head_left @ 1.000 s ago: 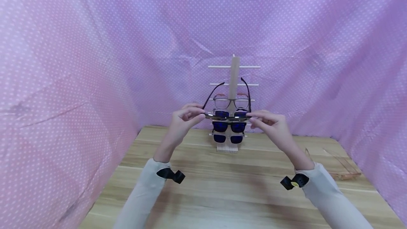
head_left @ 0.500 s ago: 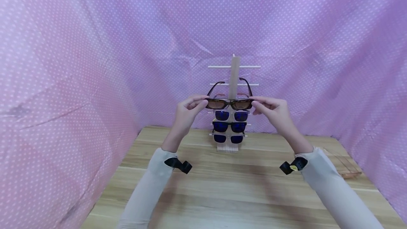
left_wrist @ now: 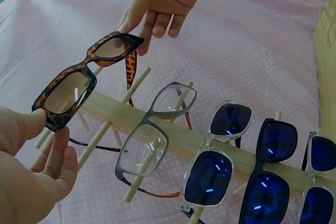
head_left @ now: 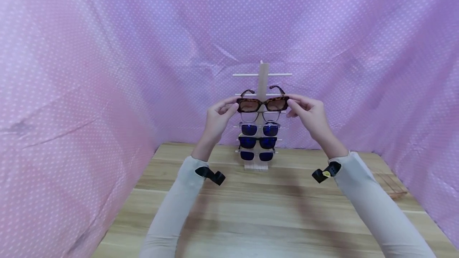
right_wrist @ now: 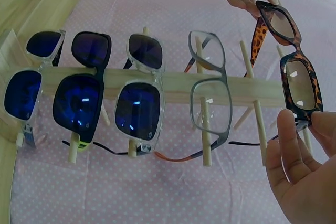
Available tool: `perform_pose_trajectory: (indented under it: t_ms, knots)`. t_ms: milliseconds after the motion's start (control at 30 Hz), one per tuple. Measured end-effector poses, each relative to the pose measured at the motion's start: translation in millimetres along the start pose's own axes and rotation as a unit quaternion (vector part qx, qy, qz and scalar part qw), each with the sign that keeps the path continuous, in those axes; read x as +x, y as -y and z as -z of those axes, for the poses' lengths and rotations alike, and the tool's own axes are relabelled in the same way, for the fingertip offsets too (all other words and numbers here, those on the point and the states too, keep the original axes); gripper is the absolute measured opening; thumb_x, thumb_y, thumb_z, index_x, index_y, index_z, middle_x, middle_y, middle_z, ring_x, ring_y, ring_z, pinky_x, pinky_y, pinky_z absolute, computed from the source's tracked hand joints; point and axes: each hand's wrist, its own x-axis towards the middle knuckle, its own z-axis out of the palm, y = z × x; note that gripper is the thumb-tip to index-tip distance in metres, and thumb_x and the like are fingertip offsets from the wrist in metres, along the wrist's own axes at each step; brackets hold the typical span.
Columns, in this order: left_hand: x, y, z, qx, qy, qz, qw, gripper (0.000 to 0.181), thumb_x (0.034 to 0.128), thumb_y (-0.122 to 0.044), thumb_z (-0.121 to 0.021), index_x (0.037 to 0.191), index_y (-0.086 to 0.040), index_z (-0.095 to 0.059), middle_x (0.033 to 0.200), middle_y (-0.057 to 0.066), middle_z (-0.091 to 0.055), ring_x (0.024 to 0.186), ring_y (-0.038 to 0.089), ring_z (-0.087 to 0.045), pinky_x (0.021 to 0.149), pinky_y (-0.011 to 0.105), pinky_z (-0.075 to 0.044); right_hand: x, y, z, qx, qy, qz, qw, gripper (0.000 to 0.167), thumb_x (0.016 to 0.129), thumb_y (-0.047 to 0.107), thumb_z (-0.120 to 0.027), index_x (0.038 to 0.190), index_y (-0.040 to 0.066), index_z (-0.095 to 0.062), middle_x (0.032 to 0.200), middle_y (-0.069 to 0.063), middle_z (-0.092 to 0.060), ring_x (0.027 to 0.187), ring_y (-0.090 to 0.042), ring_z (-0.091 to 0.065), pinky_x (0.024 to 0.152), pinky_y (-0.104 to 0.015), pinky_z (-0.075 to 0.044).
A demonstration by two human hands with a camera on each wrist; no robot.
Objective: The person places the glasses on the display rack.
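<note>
Tortoiseshell sunglasses (head_left: 263,104) with brown lenses are held level, temples unfolded and pointing away, in front of the wooden display stand (head_left: 263,79). My left hand (head_left: 219,120) pinches one end of their frame and my right hand (head_left: 311,118) pinches the other. In the left wrist view the sunglasses (left_wrist: 65,85) stand by the peg above the grey-framed clear glasses (left_wrist: 143,150); whether they touch that peg I cannot tell. Lower on the stand hang several pairs with blue lenses, among them black-framed sunglasses (right_wrist: 79,103) and clear-framed sunglasses (right_wrist: 138,109).
The stand's top peg (head_left: 247,75) carries no glasses. At the right of the wooden table (head_left: 258,210) lies a thin pair of glasses (head_left: 394,194), partly behind the right sleeve. Pink dotted cloth (head_left: 193,31) encloses the table at the back and sides.
Both hands have raised the sunglasses and carried them forward toward the stand. The lenses have tilted from nearly edge-on to facing the head camera, and the grey-framed glasses show beneath them.
</note>
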Motion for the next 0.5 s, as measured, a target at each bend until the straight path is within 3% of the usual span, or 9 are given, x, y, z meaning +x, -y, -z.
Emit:
perform_pose_trajectory:
  t_ms: [133, 367, 500]
  knots:
    - [4.7, 2.2, -4.1, -0.004, -0.011, -0.002, 0.9999, 0.030, 0.0988, -0.006, -0.066, 0.127, 0.002, -0.068, 0.126, 0.018, -0.068, 0.097, 0.006, -0.069, 0.103, 0.039, -0.054, 6.9, -4, 0, 0.006, 0.005, -0.009, 0.9999, 0.035, 0.100, 0.015, -0.066, 0.128, -0.006, -0.066, 0.084, 0.017, -0.076, 0.064, -0.004, -0.069, 0.068, -0.016, -0.056]
    - [16.2, 4.8, -7.8, 0.004, -0.030, -0.010, 0.9995, 0.028, 0.0986, -0.007, -0.066, 0.125, 0.002, -0.069, 0.122, 0.017, -0.068, 0.094, 0.005, -0.067, 0.092, 0.026, -0.054, 16.3, -6, 1, 0.002, 0.004, -0.013, 0.9999, 0.035, 0.100, 0.017, -0.066, 0.128, -0.005, -0.067, 0.084, 0.017, -0.075, 0.063, -0.004, -0.068, 0.067, -0.016, -0.056]
    - [21.4, 4.4, -9.0, 0.021, -0.042, -0.014, 0.9988, 0.028, 0.0985, -0.009, -0.067, 0.125, 0.000, -0.070, 0.121, 0.017, -0.069, 0.095, 0.007, -0.068, 0.091, 0.025, -0.052, 22.8, -6, 0, 0.016, 0.002, -0.009, 0.9998, 0.034, 0.100, 0.015, -0.066, 0.127, -0.007, -0.067, 0.084, 0.018, -0.075, 0.061, -0.004, -0.068, 0.067, -0.017, -0.057]
